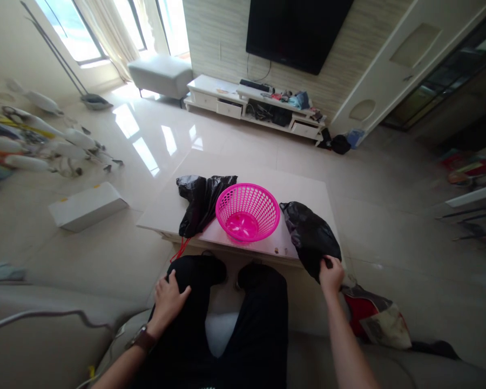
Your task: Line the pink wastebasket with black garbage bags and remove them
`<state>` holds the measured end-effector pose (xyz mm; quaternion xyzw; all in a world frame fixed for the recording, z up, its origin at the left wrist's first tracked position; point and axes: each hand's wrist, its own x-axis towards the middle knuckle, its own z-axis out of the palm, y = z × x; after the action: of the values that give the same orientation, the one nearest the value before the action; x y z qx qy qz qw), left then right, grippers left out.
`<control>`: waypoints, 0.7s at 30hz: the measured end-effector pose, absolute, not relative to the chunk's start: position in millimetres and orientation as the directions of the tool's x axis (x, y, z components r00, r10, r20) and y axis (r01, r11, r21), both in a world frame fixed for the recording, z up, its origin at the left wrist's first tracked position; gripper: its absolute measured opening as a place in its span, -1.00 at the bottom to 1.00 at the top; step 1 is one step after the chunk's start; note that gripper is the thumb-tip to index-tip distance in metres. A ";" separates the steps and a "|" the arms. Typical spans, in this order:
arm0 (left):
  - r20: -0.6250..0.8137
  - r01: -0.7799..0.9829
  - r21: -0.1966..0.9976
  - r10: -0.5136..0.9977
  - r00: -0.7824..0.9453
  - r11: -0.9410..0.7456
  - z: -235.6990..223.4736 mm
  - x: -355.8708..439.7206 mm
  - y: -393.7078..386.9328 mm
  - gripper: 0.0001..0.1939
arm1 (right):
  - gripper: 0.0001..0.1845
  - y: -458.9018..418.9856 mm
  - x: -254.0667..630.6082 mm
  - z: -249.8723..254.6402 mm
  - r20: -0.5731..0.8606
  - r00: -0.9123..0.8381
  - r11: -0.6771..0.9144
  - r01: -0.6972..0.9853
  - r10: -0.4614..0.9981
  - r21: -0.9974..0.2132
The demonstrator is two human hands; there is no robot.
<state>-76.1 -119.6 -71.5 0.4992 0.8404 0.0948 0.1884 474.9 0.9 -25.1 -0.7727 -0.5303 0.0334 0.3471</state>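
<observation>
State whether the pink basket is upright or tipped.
Upright: the pink basket sits base down on the table, its open rim facing up.

dark trousers (263, 324), likely black; brown-strapped wristwatch (143, 338)

Can't read any text, label, brand, number or sign. Can make out a faint mark on the lower edge of the television (297, 29), too small to read. Can't read any print on the white box (89, 209) either, down and to the left of the television in view.
</observation>
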 end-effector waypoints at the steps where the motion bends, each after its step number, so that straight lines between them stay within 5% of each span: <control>1: -0.211 0.767 0.455 0.891 -0.401 0.453 -68.4 -73.3 -108.7 -0.24 | -0.59 -10.3 476.7 -11.1 0.391 0.438 -0.150 0.798 0.809 -0.584; 5: -0.252 0.295 0.892 0.919 -0.304 0.343 -34.9 -36.1 -43.0 -0.24 | -0.66 -54.7 471.3 43.5 0.559 0.393 0.011 0.811 0.730 -0.585; 7: -0.407 -0.060 0.912 0.874 -0.266 0.406 -11.9 -9.2 -5.5 -0.12 | -0.70 -72.8 461.9 67.9 0.606 0.360 0.068 0.821 0.709 -0.567; 9: -0.569 -0.331 0.804 0.802 -0.183 0.494 8.0 14.4 26.8 0.05 | -0.74 -86.8 450.5 89.8 0.647 0.317 0.113 0.839 0.693 -0.532; 13: -0.609 -0.415 0.749 0.784 -0.122 0.517 25.2 39.7 58.3 0.20 | -0.75 -106.4 431.6 126.5 0.692 0.206 0.177 0.881 0.692 -0.439; 21: -0.569 -0.438 0.748 0.821 -0.039 0.498 16.6 47.5 39.8 -0.04 | -0.74 -133.4 422.5 169.2 0.713 0.068 0.211 0.932 0.698 -0.295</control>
<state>47.5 39.8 16.6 0.1750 0.5469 0.4695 0.6707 422.5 -133.4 169.2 -0.6108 -0.6670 -0.1460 0.4008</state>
